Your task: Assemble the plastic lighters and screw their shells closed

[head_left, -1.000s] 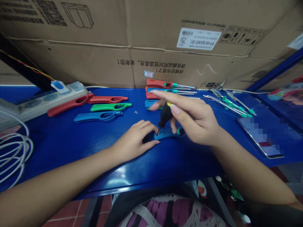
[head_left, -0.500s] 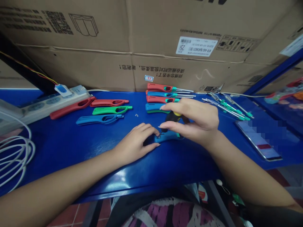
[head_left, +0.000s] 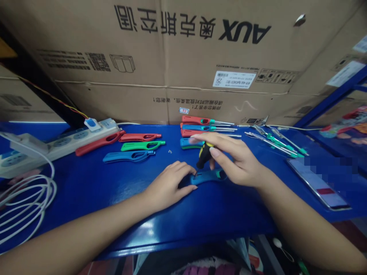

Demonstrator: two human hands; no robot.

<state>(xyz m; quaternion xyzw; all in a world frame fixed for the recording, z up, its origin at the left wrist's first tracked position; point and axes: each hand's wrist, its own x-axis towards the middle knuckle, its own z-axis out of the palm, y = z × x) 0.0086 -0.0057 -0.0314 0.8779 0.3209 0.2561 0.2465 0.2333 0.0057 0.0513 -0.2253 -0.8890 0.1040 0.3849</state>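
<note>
A blue lighter body [head_left: 207,176] with a green trigger lies flat on the blue table. My left hand [head_left: 172,185] is closed on its left end, thumb and forefinger on either side. In my right hand [head_left: 239,160] is a short black-and-yellow screwdriver [head_left: 204,156], tilted, its tip at the left end of the lighter body. Tip and screw are too small to make out. Several lighters [head_left: 197,120] with metal tubes are stacked behind my right hand. Left of them lie a green lighter shell [head_left: 134,146], a blue one [head_left: 120,157] and red ones [head_left: 140,137].
Small screws [head_left: 170,151] lie on the table [head_left: 120,187]. A power strip [head_left: 61,142] and a coiled white cable [head_left: 31,202] are at left. Metal lighter tubes [head_left: 275,143] and a phone [head_left: 318,185] lie at right. A cardboard box [head_left: 172,65] stands behind.
The camera view has tilted up, so everything sits lower in it. My right hand's fingers have shifted around the screwdriver handle, the forefinger stretching out. My left hand keeps its hold on the lighter body.
</note>
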